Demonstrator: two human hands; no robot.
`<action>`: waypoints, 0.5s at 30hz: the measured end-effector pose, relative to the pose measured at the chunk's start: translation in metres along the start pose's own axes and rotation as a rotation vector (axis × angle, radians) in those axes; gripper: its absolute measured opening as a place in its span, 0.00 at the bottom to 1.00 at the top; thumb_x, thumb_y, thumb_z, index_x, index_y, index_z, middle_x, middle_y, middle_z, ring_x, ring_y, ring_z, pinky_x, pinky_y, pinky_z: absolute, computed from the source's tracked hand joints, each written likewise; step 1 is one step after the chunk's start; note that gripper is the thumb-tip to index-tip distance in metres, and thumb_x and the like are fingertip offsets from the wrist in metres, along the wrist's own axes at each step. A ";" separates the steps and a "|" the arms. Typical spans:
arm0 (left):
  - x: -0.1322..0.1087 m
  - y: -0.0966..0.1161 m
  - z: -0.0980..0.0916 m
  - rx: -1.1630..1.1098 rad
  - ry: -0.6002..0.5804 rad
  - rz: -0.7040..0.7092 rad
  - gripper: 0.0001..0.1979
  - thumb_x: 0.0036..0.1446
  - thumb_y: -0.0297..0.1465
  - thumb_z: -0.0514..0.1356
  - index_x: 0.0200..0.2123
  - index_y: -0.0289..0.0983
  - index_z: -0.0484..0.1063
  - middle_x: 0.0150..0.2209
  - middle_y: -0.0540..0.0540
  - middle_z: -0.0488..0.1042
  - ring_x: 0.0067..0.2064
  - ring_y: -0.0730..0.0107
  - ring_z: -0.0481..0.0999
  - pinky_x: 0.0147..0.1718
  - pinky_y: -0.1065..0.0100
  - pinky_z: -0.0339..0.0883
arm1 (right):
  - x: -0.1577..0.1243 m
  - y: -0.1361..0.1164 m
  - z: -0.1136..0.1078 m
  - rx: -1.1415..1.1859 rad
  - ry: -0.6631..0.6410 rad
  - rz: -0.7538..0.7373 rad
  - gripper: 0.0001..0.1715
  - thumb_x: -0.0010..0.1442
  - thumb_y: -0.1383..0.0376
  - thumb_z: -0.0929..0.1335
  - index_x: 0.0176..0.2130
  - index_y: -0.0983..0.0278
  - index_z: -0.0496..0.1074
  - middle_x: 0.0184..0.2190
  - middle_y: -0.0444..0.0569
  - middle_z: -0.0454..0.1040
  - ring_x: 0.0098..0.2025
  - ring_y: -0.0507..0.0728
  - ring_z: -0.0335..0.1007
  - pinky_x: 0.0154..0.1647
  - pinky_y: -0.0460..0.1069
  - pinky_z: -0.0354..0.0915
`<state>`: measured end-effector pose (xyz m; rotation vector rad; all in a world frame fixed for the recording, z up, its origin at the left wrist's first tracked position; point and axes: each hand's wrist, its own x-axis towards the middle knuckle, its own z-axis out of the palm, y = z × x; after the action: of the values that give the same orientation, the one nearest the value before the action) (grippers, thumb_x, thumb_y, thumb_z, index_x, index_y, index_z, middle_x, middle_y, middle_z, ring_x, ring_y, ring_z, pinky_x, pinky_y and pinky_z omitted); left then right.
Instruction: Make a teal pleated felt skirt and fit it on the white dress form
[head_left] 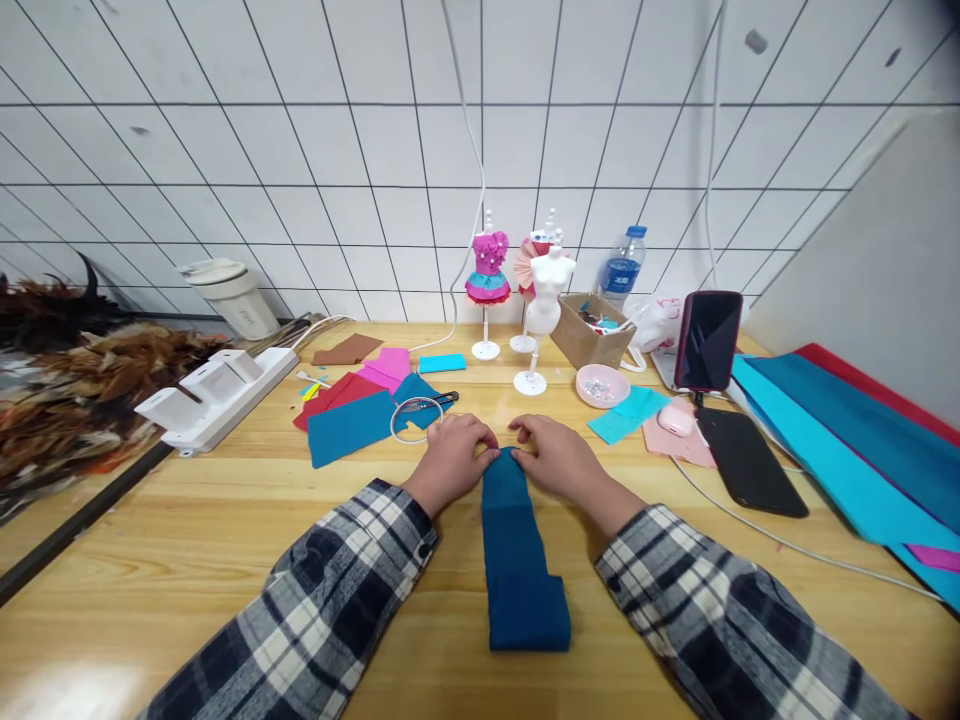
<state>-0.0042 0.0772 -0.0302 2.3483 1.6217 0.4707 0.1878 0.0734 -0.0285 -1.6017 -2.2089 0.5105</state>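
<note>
A long folded strip of dark teal paper [517, 545] lies on the wooden table [225, 560], running from the near edge away from me. My left hand [450, 462] and my right hand [559, 458] both pinch its far end, fingers curled and pressed onto the paper from either side. Just beyond my left hand lie small scissors with a round handle [416, 415] on a teal sheet [352, 425]. Red and pink sheets [375, 378] lie behind them.
A bare white mini mannequin [546, 300] and two dressed ones [487, 275] stand at the back. A cardboard box [592, 335], pink dish of beads [602, 385], bottle [622, 265], phone on a stand [707, 340], a black phone [750, 462], power strip [217, 395], feathers [67, 385] and large coloured sheets [847, 440] surround them.
</note>
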 end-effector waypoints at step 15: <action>-0.007 0.006 -0.010 0.124 0.040 0.171 0.12 0.64 0.33 0.57 0.35 0.42 0.81 0.39 0.42 0.79 0.48 0.54 0.69 0.49 0.49 0.51 | -0.003 -0.002 -0.005 -0.121 -0.057 -0.124 0.12 0.66 0.64 0.65 0.42 0.60 0.79 0.43 0.47 0.77 0.46 0.54 0.73 0.43 0.46 0.62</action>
<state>-0.0054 0.0691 -0.0194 2.5993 1.5139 0.4654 0.1894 0.0708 -0.0231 -1.5129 -2.4047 0.3986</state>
